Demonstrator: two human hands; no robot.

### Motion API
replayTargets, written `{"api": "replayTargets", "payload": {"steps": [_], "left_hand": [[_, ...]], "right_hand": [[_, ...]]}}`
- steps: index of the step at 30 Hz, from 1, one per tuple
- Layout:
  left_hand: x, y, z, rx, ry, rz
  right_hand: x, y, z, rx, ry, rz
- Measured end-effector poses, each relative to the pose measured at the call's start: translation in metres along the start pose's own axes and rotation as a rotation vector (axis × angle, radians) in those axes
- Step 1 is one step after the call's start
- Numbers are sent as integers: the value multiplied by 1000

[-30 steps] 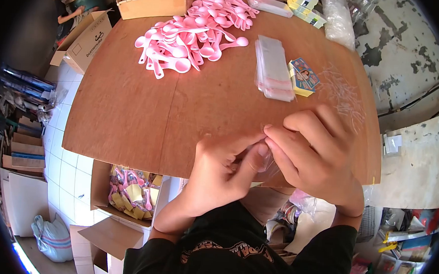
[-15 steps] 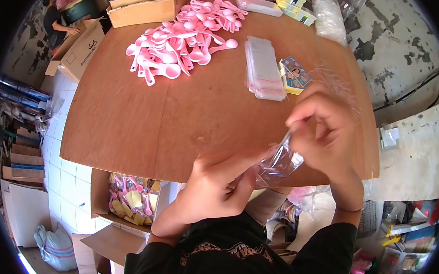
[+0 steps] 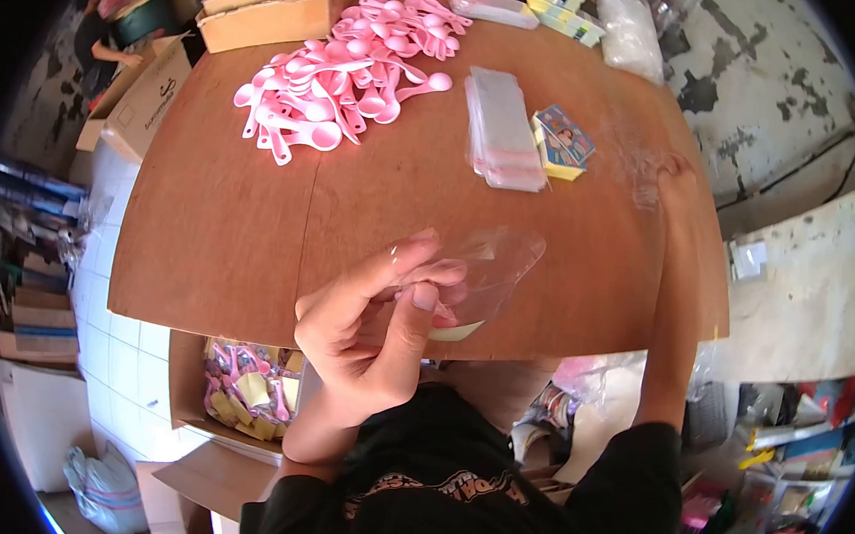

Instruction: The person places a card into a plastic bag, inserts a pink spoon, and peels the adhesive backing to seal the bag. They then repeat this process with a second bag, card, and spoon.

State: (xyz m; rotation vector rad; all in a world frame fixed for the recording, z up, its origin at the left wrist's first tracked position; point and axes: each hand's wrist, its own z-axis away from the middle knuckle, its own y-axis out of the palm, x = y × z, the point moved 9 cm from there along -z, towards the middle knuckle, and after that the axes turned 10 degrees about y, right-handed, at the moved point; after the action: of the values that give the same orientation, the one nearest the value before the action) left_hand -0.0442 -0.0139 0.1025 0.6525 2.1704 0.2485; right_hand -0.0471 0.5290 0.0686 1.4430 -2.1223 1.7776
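From far off, I see my left grip [image 3: 371, 327] pinched together on a clear plastic bag [image 3: 503, 269] by the counter's [image 3: 207, 226] near edge. My right grip [image 3: 679, 174] is at the thin clear strips [image 3: 643, 172]; I can't tell if it holds any. If my left pinch gets loose, the slippery bag might drop. Pink spoons [image 3: 345, 81] lie farther out.

Carton at far left [image 3: 147, 107]: marked in dark print with a single word, apparently "bumimulia", beneath a looped logo.
Black shirt [image 3: 404, 525]: lettered across the chest in outlined capitals, too distorted to read surely.
Card stack [image 3: 564, 141]: printed on top, too small to read.
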Motion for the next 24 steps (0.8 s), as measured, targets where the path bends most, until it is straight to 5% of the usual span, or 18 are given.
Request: {"api": "replayTargets", "payload": {"steps": [4, 8, 10, 13, 18, 24], "left_hand": [[14, 4, -2, 17, -24, -52], [28, 14, -4, 1, -55, -41], [35, 15, -3, 1, -88, -52], [37, 20, -3, 66, -30, -61], [35, 3, -15, 32, 31, 100], [57, 6, -9, 188, -222, 57]], "right_hand": [[79, -32, 70, -24, 14, 32], [179, -21, 162, 639, -221, -635], [230, -26, 227, 1001, -637, -638], [245, -11, 273, 947, -518, -779], [280, -55, 272, 544, -835, -824], [281, -32, 275, 668, -795, -885]]}}
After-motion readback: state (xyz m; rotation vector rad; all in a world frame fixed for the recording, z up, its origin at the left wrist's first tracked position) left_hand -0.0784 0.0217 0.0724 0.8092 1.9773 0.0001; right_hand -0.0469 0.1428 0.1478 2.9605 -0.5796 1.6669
